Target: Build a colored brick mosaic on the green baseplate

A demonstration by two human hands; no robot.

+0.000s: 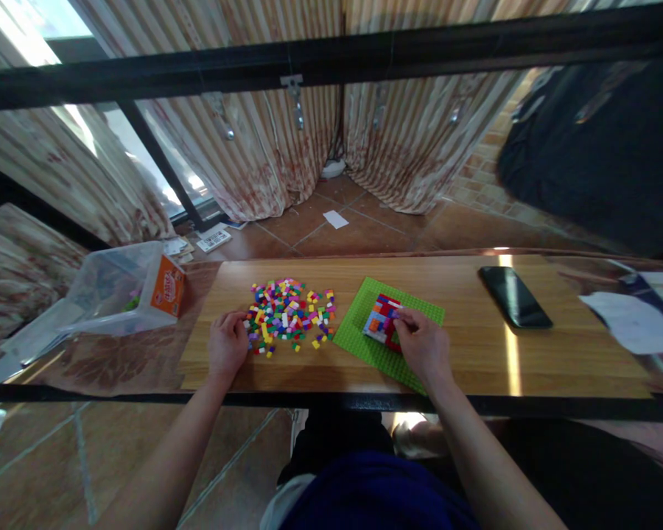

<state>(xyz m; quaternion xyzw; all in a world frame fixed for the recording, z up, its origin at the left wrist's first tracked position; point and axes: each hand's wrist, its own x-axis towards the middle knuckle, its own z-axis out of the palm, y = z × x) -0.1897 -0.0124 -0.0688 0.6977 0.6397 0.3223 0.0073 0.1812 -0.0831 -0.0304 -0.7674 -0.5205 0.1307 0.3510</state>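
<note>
A loose pile of small multicoloured toy bricks (287, 313) lies on the table's left half. My left hand (229, 342) rests at the pile's left edge with its fingers curled; whatever is inside them is hidden. To the right, a green studded baseplate (359, 335) lies at an angle, with a low block of joined bricks (383, 313) in red, blue, orange and white on it. My right hand (424, 346) is at the block's right side, thumb and fingers pinched together against it. Anything small between those fingertips cannot be made out.
A black phone (515, 297) lies on the wooden table (464, 368) at the right. Left of the table stands a clear plastic bin (116, 287) with an orange label. A dark bar (342, 68) crosses the view above, and white paper (630, 320) is at the far right.
</note>
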